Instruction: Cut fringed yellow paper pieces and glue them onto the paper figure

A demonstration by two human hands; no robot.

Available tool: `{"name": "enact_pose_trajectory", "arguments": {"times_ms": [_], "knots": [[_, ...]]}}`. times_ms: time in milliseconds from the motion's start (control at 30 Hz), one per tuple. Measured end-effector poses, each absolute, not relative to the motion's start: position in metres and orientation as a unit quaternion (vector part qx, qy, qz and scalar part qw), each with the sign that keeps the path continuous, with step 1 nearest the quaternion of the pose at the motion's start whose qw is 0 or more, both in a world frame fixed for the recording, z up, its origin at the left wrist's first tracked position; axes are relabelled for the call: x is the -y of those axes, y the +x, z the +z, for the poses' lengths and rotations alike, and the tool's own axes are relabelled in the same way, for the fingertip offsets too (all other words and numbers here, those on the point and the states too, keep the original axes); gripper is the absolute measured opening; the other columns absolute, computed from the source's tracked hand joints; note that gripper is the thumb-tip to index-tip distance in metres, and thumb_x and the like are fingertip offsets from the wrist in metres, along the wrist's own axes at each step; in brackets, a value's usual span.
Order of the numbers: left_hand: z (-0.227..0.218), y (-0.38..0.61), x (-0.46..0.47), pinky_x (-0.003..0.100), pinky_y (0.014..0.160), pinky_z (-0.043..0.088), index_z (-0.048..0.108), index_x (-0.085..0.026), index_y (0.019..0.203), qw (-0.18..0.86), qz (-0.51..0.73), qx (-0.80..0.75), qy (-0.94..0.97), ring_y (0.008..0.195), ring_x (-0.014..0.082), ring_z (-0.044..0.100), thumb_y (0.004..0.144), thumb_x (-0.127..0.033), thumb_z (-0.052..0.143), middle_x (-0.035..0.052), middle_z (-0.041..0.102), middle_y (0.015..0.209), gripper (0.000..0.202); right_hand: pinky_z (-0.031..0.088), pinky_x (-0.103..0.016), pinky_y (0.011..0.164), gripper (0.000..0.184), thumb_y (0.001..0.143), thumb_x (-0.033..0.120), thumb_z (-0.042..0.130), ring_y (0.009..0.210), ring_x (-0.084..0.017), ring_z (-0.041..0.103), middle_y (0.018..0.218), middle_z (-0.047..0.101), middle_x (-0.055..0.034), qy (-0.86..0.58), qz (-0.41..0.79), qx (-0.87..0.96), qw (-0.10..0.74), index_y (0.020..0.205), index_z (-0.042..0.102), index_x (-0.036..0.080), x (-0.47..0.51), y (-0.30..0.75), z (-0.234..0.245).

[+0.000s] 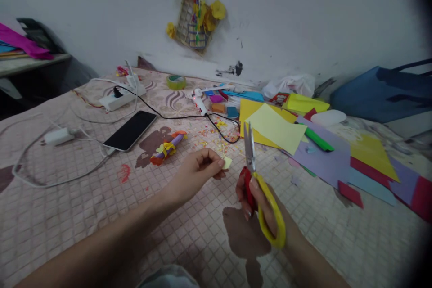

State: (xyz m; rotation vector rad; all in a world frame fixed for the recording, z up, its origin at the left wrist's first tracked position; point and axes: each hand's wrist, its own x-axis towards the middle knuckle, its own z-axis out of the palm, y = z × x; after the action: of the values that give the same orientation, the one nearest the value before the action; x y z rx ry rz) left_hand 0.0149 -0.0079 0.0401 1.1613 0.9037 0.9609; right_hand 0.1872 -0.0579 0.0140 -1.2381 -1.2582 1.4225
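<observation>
My left hand pinches a small pale yellow paper scrap between thumb and fingertips, just above the patterned bedspread. Right beside it, my right hand grips yellow-and-red handled scissors, the blades pointing up and nearly together, a short way right of the scrap. A rolled paper craft piece in purple, orange and yellow lies on the cover beyond my left hand.
Coloured paper sheets spread at right with a green marker. A phone, power strip, cables, glue gun and tape roll lie further back. A blue bag sits far right; a paper-flower basket hangs on the wall.
</observation>
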Motion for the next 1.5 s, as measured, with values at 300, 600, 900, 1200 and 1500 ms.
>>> {"name": "enact_pose_trajectory", "arguments": {"times_ms": [300,600,900,1200,1500], "knots": [[0.050,0.009,0.005,0.025,0.069,0.051,0.054,-0.014,0.073,0.590,0.516,-0.408,0.468,0.067,0.0112,0.063,0.077,-0.026,0.063,0.0011,0.065,0.072,0.015,0.030,-0.023,0.047,0.034,0.084,0.052,0.049,0.050,-0.010,0.036,0.058,0.042,0.0048,-0.509,0.529,0.593,0.329,0.071,0.043,0.021,0.067,0.184,0.018],[0.051,0.010,0.006,0.024,0.068,0.051,0.054,-0.014,0.071,0.576,0.532,-0.412,0.464,0.065,0.0103,0.062,0.079,-0.025,0.062,-0.0003,0.064,0.067,0.016,0.030,-0.023,0.046,0.037,0.080,0.057,0.047,0.048,-0.010,0.037,0.056,0.042,0.0049,-0.530,0.520,0.600,0.297,0.069,0.042,0.021,0.067,0.176,0.034],[0.049,0.013,0.008,0.024,0.068,0.050,0.053,-0.015,0.070,0.578,0.545,-0.409,0.449,0.064,0.0090,0.060,0.079,-0.022,0.061,-0.0021,0.060,0.066,0.014,0.031,-0.023,0.046,0.038,0.079,0.057,0.048,0.049,-0.012,0.038,0.053,0.042,0.0042,-0.520,0.516,0.606,0.309,0.067,0.043,0.022,0.066,0.176,0.030],[0.046,0.014,0.009,0.024,0.068,0.050,0.053,-0.015,0.071,0.573,0.552,-0.411,0.445,0.064,0.0092,0.059,0.078,-0.024,0.061,-0.0018,0.059,0.068,0.014,0.028,-0.023,0.044,0.037,0.076,0.055,0.051,0.047,-0.011,0.034,0.052,0.039,0.0050,-0.532,0.519,0.602,0.293,0.063,0.039,0.022,0.065,0.174,0.034],[0.046,0.014,0.009,0.024,0.069,0.050,0.053,-0.015,0.071,0.572,0.550,-0.412,0.447,0.065,0.0092,0.060,0.079,-0.024,0.060,-0.0022,0.059,0.068,0.014,0.028,-0.023,0.045,0.036,0.075,0.053,0.052,0.048,-0.011,0.034,0.053,0.039,0.0052,-0.535,0.523,0.591,0.300,0.063,0.040,0.022,0.066,0.174,0.034]]}}
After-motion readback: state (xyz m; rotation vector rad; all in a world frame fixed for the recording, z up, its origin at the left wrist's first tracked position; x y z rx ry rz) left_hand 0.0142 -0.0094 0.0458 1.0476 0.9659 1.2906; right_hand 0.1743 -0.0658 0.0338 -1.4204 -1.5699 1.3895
